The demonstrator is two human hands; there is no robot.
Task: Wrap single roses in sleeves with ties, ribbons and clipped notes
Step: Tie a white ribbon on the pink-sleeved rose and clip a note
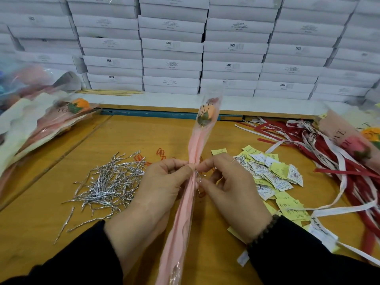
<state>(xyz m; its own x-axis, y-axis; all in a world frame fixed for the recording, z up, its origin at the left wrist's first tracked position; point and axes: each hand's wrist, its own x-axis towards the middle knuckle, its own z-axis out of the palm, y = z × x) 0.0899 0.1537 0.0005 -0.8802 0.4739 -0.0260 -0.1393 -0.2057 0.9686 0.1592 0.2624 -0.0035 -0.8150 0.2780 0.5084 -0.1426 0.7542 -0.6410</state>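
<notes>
A single orange rose point(206, 115) stands upright in a pink and clear sleeve point(194, 147) at the middle of the view. My left hand point(162, 182) grips the gathered sleeve at its waist. My right hand point(224, 182) pinches a silver twist tie point(197, 175) wound round that same spot. A heap of silver twist ties point(109, 182) lies on the table to the left. Yellow and white note slips point(271, 173) lie to the right, with red and white ribbons point(320, 153) beyond them. A few orange paper clips point(161, 153) lie behind my hands.
Wrapped roses in sleeves point(41, 118) are piled at the left, and more point(349, 136) lie at the far right. Stacked white boxes point(172, 48) form a wall along the back. The wooden table point(127, 136) shows bare between the heaps.
</notes>
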